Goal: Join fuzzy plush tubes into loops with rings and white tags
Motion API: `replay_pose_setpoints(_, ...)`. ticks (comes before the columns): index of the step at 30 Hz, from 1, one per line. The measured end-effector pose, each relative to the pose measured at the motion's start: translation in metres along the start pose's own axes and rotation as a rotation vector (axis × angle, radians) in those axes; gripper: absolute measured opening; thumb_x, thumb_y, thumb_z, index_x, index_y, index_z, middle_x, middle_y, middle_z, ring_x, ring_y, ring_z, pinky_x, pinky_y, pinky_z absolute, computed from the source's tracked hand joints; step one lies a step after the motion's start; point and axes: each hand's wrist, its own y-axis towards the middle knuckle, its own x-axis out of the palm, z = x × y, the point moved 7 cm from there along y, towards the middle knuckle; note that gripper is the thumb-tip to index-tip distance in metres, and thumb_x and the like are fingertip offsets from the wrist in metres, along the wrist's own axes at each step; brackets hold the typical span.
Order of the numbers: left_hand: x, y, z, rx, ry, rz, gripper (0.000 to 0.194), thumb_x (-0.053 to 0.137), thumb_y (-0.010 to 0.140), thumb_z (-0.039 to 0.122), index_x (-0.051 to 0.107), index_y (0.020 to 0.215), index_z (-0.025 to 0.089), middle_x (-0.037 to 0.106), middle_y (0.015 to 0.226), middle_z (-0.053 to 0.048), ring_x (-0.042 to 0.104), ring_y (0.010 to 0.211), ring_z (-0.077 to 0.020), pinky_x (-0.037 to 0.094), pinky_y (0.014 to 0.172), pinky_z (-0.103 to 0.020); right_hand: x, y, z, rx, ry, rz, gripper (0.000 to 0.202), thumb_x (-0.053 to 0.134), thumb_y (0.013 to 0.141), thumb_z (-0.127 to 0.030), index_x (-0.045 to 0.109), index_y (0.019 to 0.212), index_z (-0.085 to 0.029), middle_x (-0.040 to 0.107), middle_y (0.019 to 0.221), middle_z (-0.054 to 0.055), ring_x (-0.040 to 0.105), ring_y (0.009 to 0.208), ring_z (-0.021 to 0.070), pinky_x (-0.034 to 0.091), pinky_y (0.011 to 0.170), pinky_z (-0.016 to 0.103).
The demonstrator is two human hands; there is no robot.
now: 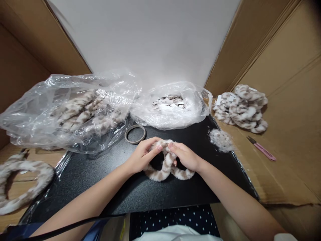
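In front of me, above the black table (120, 187), both hands hold a fluffy white fabric band with beige spots (158, 174), its lower part hanging as two rounded loops. My left hand (143, 155) pinches its top from the left, thumb stretched along the fur. From the other side my right hand (187, 157) grips the same top part, thumb close to the left one and fingers curled behind. The spot between the thumbs is too small to make out clearly. Just beyond my left hand lies a grey tape ring (135, 134).
A clear plastic bag (32, 107) of fluffy bands lies back left; another bag (165, 122) holds white tags. To the right are piled bands (247, 108), a fluff clump (222, 140) and pink-handled snips (264, 150). Another fluffy loop (42, 179) rests left. Cardboard walls (281, 67) flank the table.
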Motion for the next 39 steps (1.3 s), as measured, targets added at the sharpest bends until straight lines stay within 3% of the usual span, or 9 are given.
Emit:
replay_pose_setpoints(7,0.005,0.001,-0.002,-0.02,0.007,-0.063,0.022,0.046,0.097,0.032,0.061,0.099,0.016,0.067,0.091,-0.004,0.062,0.087,-0.0171,0.046,0.081,-0.027,-0.008,-0.001,-0.012,-0.163,-0.131,0.117,0.054,0.048,0.087,-0.067,0.061,0.08,-0.015,0.061,0.078,0.004,0.057,0.078,0.0164,0.046,0.078,0.032)
replay_pose_setpoints(11,0.001,0.001,-0.003,-0.022,0.048,-0.018,0.022,0.045,0.096,0.032,0.06,0.097,0.016,0.065,0.084,-0.003,0.06,0.079,-0.0164,0.046,0.075,-0.026,0.0,0.0,-0.004,-0.056,0.114,0.019,0.052,0.054,0.083,-0.067,0.058,0.082,-0.016,0.062,0.071,0.002,0.061,0.067,0.0147,0.05,0.067,0.03)
replay_pose_setpoints(14,-0.005,0.001,-0.004,-0.048,0.121,0.05,0.022,0.048,0.094,0.034,0.061,0.093,0.016,0.06,0.074,0.0,0.054,0.068,-0.014,0.042,0.066,-0.024,0.006,0.0,-0.001,0.031,0.295,-0.048,0.048,0.06,0.08,-0.065,0.054,0.085,-0.017,0.044,0.052,-0.01,0.042,0.041,0.006,0.051,0.057,0.028)
replay_pose_setpoints(17,-0.007,0.001,-0.009,-0.092,0.088,0.064,0.026,0.047,0.094,0.038,0.059,0.087,0.016,0.051,0.063,0.004,0.045,0.058,-0.0114,0.036,0.058,-0.022,0.008,-0.001,-0.004,0.052,0.353,-0.105,0.047,0.061,0.081,-0.064,0.053,0.086,-0.018,0.03,0.048,-0.015,0.021,0.035,0.0019,0.052,0.053,0.027)
replay_pose_setpoints(24,0.0,0.001,-0.015,-0.146,-0.057,-0.033,0.035,0.046,0.094,0.044,0.053,0.075,0.016,0.042,0.061,0.004,0.036,0.055,-0.0092,0.03,0.051,-0.021,0.008,-0.001,-0.003,0.103,0.405,-0.179,0.049,0.057,0.084,-0.061,0.041,0.063,-0.02,0.028,0.044,-0.014,0.019,0.033,0.0015,0.051,0.048,0.024)
replay_pose_setpoints(27,0.006,0.0,-0.014,-0.165,-0.138,-0.067,0.041,0.042,0.095,0.048,0.047,0.069,0.017,0.04,0.06,0.004,0.034,0.054,-0.0089,0.029,0.05,-0.022,0.01,0.0,-0.003,0.07,0.351,-0.175,0.046,0.064,0.08,-0.059,0.044,0.067,-0.02,0.029,0.045,-0.014,0.02,0.034,0.002,0.051,0.048,0.024)
replay_pose_setpoints(30,0.011,-0.002,-0.014,-0.18,-0.188,-0.091,0.043,0.04,0.095,0.051,0.046,0.069,0.017,0.039,0.059,0.004,0.034,0.054,-0.0094,0.029,0.05,-0.023,0.004,0.0,-0.005,-0.014,0.196,-0.06,0.041,0.069,0.078,-0.055,0.051,0.077,-0.019,0.031,0.047,-0.013,0.026,0.039,0.0039,0.05,0.049,0.024)
replay_pose_setpoints(34,0.01,-0.002,-0.01,-0.151,-0.143,-0.086,0.047,0.037,0.096,0.051,0.043,0.064,0.018,0.039,0.056,0.004,0.035,0.053,-0.0102,0.03,0.052,-0.024,-0.004,-0.004,-0.012,-0.163,-0.086,0.081,0.04,0.055,0.087,-0.058,0.057,0.084,-0.018,0.041,0.055,-0.007,0.043,0.051,0.0092,0.049,0.051,0.023)
replay_pose_setpoints(39,0.005,-0.001,0.008,-0.043,0.025,-0.047,0.041,0.037,0.097,0.043,0.053,0.072,0.015,0.054,0.066,-0.001,0.051,0.062,-0.0134,0.041,0.061,-0.025,-0.004,-0.011,-0.015,-0.26,-0.242,0.082,0.041,0.044,0.094,-0.055,0.052,0.078,-0.019,0.045,0.06,-0.004,0.042,0.051,0.0101,0.043,0.05,0.023)
